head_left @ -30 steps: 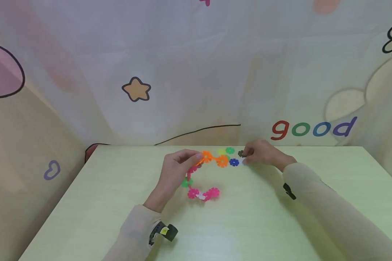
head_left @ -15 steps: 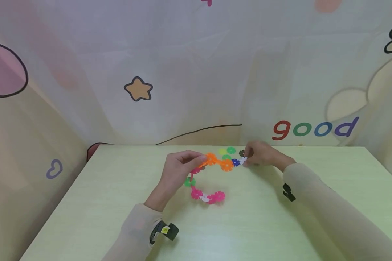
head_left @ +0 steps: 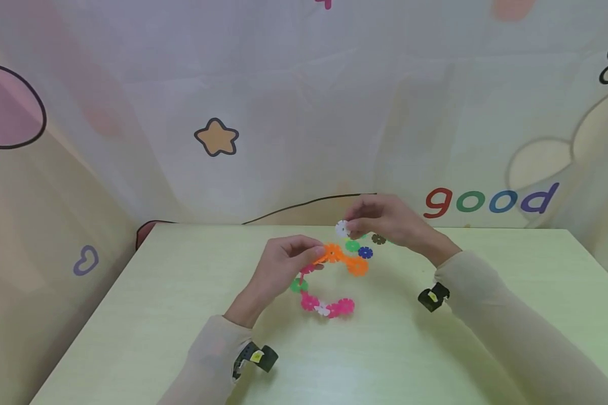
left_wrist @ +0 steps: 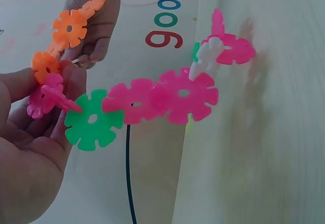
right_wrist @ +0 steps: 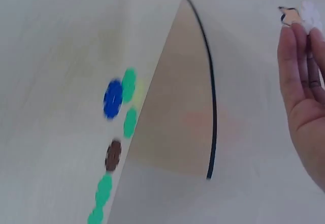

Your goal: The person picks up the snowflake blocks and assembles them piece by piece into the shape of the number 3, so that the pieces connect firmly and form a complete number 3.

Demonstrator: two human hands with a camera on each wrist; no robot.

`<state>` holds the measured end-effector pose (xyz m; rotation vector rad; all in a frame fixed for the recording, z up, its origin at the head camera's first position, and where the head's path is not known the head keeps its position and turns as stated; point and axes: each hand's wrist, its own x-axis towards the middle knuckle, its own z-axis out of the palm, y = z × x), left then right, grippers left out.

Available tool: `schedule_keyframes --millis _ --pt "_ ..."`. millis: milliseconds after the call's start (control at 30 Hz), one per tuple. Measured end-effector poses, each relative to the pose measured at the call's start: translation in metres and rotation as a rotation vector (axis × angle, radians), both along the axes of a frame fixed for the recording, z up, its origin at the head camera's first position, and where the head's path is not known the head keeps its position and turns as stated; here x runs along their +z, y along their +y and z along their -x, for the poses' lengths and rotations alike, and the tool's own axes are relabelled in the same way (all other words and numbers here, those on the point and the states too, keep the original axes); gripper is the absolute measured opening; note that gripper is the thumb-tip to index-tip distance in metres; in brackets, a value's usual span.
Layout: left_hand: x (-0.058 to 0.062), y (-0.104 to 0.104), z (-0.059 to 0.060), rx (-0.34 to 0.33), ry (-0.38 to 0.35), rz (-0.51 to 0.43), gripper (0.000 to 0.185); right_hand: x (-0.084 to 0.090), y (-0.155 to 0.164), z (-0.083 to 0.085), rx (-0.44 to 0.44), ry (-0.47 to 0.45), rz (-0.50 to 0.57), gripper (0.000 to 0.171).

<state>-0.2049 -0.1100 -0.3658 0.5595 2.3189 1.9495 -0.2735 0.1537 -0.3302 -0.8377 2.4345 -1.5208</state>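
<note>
My left hand [head_left: 291,264] pinches a curved chain of interlocking snowflake discs near its orange end. Orange discs [left_wrist: 69,29] lead away from the fingertips, while pink discs [left_wrist: 188,96], a green disc [left_wrist: 94,120] and a white disc [left_wrist: 206,58] make up the rest, which hangs in a C shape toward me. Between the thumb and fingers of my right hand [head_left: 385,219] is a single white snowflake disc [head_left: 342,228], raised over the loose pieces and apart from the chain's orange end. In the right wrist view that hand [right_wrist: 307,82] shows at the right edge.
Loose discs lie near the table's back edge: a blue one [head_left: 365,252], a green one [head_left: 352,246] and a brown one [head_left: 379,239]. More green discs [right_wrist: 104,190] show in the right wrist view. A printed cloth [head_left: 304,140] rises behind the table [head_left: 132,337].
My right hand has lifted the white disc from beside the blue disc, moving up and left. The left hand with the chain has shifted slightly right.
</note>
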Motion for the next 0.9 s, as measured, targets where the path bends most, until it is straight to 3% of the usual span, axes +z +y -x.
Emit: schedule_keyframes --millis 367,733,900 --pt "0.007 -0.001 -0.004 -0.074 -0.042 0.024 0.020 -0.008 -0.012 -0.008 0.199 0.006 0.229 0.010" --pt "0.007 -0.001 -0.005 -0.099 -0.073 0.062 0.023 -0.014 -0.014 -0.009 0.291 0.009 0.268 0.012" --pt "0.007 0.000 -0.005 -0.094 -0.097 0.049 0.021 -0.016 -0.015 -0.014 0.276 0.016 0.246 0.014"
